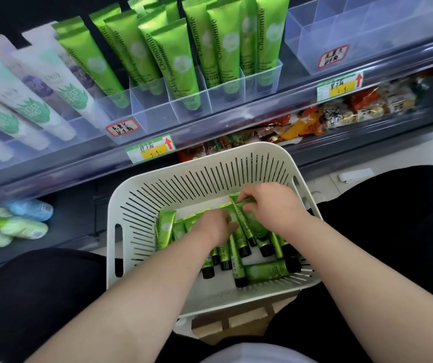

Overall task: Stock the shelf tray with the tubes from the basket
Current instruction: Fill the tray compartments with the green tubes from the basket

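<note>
The right hand [273,205] pinches the flat crimped end of a glossy green tube [244,224] near the basket's far right corner. The left hand [215,227] curls down into the tubes [236,254] at the middle; its fingertips are hidden, so its grip cannot be told. The tubes, metallic green with black caps, lie heaped along the right side and near edge of the basket [197,179], a slotted cream plastic tub. Above, the tray [191,111], clear plastic with dividers, holds upright tubes; its front left compartments look unfilled.
</note>
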{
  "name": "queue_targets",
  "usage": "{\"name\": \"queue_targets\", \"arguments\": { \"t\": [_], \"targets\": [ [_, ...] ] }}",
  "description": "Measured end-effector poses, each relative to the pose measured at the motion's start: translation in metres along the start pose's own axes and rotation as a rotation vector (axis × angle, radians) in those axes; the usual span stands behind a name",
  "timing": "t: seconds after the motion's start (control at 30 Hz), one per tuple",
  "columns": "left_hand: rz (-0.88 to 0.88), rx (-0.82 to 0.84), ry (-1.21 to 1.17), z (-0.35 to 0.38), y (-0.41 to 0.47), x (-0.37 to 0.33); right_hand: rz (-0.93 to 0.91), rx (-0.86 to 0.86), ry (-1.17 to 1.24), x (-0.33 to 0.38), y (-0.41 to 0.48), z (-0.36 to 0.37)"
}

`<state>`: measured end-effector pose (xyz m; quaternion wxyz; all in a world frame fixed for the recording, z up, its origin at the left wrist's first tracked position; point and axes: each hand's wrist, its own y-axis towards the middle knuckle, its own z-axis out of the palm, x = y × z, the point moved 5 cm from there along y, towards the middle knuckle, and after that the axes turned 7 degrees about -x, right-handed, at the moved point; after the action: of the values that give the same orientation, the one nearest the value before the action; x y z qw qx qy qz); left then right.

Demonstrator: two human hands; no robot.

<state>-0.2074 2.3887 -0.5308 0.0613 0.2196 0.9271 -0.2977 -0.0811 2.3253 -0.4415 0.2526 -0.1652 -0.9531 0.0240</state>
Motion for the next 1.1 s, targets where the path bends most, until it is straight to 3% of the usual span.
{"name": "queue_targets", "arguments": {
  "t": [0.17, 0.3, 0.4, 0.57, 1.1],
  "targets": [
    [-0.039, -0.058, 0.027, -0.006, 0.002, -0.002, 0.031, -0.018, 0.016, -0.004, 0.002, 0.003],
    [-0.092, -0.028, -0.098, -0.003, 0.003, 0.006, 0.055, -0.029, 0.005, -0.009, 0.006, 0.003],
    [-0.088, -0.001, -0.121, -0.001, -0.001, 0.010, 0.041, -0.009, 0.001, -0.007, 0.006, 0.003],
    [-0.028, -0.101, -0.220, -0.006, -0.019, 0.015, -0.018, 0.008, -0.034, 0.005, 0.000, -0.002],
    [0.291, -0.977, -0.468, -0.219, -0.109, -0.001, -0.305, -0.452, -0.037, 0.093, -0.003, -0.139]
  ]
}}
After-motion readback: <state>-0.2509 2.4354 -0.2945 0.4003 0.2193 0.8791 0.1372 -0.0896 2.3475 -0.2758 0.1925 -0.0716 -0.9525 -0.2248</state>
